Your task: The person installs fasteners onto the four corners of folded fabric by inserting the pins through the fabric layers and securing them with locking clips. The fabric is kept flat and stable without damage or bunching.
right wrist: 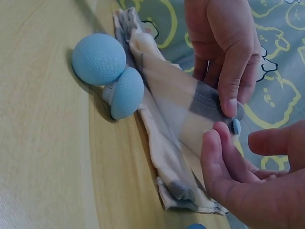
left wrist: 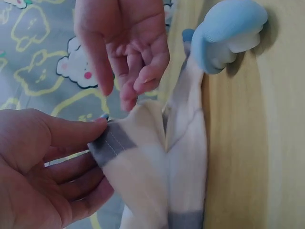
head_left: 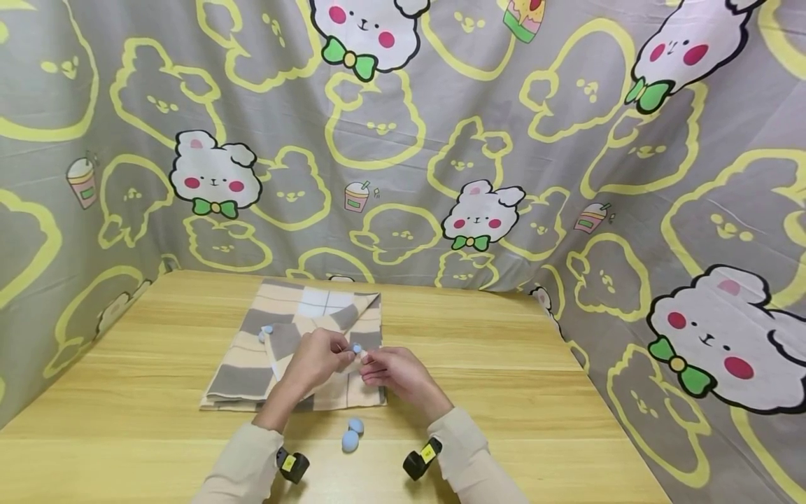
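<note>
A folded checked cloth (head_left: 245, 381) in beige, grey and white lies on the table. My left hand (head_left: 315, 357) pinches its raised grey corner (right wrist: 207, 101) between thumb and fingers, as the right wrist view shows. A small blue fastener (right wrist: 236, 126) shows at that corner, by the left thumb tip. My right hand (head_left: 399, 374) is just beside it, thumb (right wrist: 267, 142) spread from the fingers, fingertips right at the cloth's edge. In front of the cloth are two round blue caps with white bases, one cap (right wrist: 99, 59) beside the other (right wrist: 127, 93).
More blue pieces (head_left: 266, 330) sit on the left part of the cloth. The wooden table (head_left: 491, 364) runs back to a grey curtain (head_left: 390, 175) printed with cartoon bunnies. Each wrist carries a black camera, the left one (head_left: 292, 465) near the front.
</note>
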`<action>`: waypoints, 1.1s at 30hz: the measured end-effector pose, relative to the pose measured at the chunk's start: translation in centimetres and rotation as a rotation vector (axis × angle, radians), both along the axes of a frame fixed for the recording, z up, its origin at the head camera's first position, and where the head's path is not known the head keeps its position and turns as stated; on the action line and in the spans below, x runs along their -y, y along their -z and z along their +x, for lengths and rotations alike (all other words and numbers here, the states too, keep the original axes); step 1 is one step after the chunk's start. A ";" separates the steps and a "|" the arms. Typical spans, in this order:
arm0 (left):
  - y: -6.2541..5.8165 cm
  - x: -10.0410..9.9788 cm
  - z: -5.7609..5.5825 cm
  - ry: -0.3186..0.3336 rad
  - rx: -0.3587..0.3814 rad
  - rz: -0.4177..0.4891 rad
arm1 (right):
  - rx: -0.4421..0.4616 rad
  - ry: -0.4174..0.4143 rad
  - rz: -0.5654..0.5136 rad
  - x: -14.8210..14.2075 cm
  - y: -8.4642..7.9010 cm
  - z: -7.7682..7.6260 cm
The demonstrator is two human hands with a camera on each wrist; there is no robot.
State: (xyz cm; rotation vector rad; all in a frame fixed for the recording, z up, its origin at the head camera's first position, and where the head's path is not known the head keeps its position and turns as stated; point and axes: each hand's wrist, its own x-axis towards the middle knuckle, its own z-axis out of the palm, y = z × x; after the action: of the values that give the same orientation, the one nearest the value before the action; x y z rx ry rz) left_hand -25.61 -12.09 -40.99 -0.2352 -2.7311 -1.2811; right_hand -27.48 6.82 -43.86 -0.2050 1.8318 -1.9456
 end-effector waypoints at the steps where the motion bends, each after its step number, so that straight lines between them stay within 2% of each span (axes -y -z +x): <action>1: -0.1 0.2 -0.1 -0.008 -0.004 0.014 | -0.005 0.006 -0.001 0.0 0.0 0.0; 4: -0.3 1.3 -0.4 -0.060 -0.049 0.035 | -0.017 0.016 -0.001 -0.1 0.0 -0.1; 8: -0.7 3.2 -0.9 -0.170 -0.123 0.018 | -0.035 0.013 0.003 0.0 -0.1 0.0; 12: -1.0 5.4 -1.1 -0.277 -0.138 0.022 | -0.040 0.019 0.007 0.0 -0.2 0.0; 16: -1.0 7.3 -1.2 -0.337 -0.124 0.036 | -0.040 0.027 0.009 0.0 -0.1 0.0; 21: -0.6 9.2 -1.2 -0.364 -0.056 0.033 | -0.039 0.034 0.007 0.0 -0.1 -0.1; 25: 0.1 10.4 -1.3 -0.362 0.004 0.005 | -0.039 0.035 0.007 0.0 -0.2 -0.1; 31: 1.2 11.2 -1.6 -0.354 0.088 -0.042 | -0.043 0.046 0.014 -0.1 -0.3 -0.1; 33: 1.5 11.3 -1.6 -0.351 0.118 -0.034 | -0.043 0.051 0.017 -0.1 -0.3 -0.1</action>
State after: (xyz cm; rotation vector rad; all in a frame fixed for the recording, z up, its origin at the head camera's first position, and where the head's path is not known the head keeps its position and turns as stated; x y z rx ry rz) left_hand -27.25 -23.42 -42.46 0.3140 -2.7260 -1.1833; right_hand -27.53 6.90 -43.56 -0.1985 1.8979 -1.9733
